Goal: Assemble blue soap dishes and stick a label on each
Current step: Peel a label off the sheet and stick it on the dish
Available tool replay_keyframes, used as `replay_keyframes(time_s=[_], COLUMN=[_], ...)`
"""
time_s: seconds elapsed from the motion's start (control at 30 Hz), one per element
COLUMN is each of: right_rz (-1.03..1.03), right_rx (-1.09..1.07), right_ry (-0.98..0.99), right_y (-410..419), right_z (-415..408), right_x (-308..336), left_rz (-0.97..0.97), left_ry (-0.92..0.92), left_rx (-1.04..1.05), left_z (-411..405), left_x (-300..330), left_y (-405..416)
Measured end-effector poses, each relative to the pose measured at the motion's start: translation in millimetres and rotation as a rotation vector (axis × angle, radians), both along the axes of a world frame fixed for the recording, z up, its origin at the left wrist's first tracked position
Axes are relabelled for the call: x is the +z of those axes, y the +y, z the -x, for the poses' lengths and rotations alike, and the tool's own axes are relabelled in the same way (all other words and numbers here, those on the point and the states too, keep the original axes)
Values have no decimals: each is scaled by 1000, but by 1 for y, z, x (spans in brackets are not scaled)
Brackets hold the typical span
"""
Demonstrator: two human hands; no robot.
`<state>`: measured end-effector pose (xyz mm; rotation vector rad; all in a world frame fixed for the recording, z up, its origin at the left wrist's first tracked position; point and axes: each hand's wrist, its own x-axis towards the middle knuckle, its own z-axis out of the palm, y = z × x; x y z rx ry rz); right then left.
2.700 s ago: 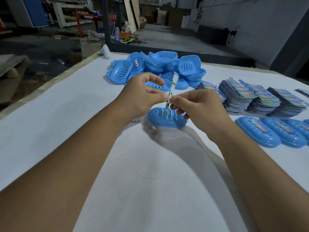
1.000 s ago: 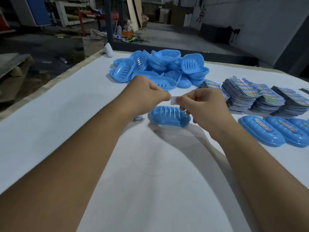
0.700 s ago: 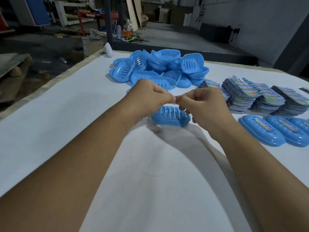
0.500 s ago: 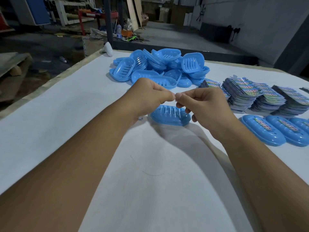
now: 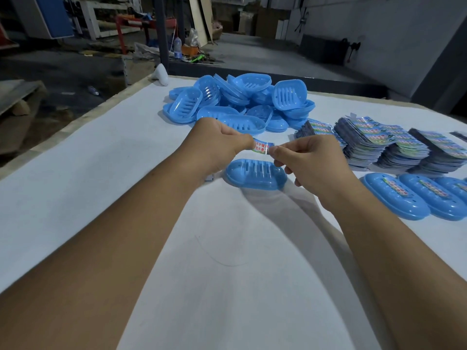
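An assembled blue soap dish (image 5: 255, 174) lies on the white table (image 5: 101, 188), slotted face up, just below my hands. My left hand (image 5: 217, 145) and my right hand (image 5: 305, 157) each pinch one end of a small label (image 5: 261, 147) with red and green print, held stretched between them a little above the dish. Only the label's middle shows; my fingertips cover its ends.
A heap of loose blue dish parts (image 5: 235, 102) lies at the back of the table. Stacks of printed labels (image 5: 379, 145) stand at the right, with labelled finished dishes (image 5: 396, 198) in a row in front of them. A small scrap (image 5: 209, 177) lies under my left hand.
My hands, pinched close together half a second ago, have drawn apart, and the printed label now shows stretched between them.
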<state>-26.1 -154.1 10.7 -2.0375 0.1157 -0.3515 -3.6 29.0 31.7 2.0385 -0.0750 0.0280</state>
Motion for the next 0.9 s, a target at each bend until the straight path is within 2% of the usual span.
replay_keyframes(time_s=[0.23, 0.5, 0.7, 0.9], right_rz=[-45, 0, 91, 111], right_rx=[9, -18, -32, -39], right_ry=[47, 71, 103, 115], right_y=[1, 2, 3, 4], right_z=[1, -3, -9, -13], right_x=[1, -4, -7, -12], left_rz=[7, 11, -62, -166], left_ry=[23, 47, 62, -3], left_rx=[40, 7, 4, 5], left_z=[-10, -10, -12, -15], left_x=[-9, -20, -24, -26], left_y=[2, 0, -5, -7])
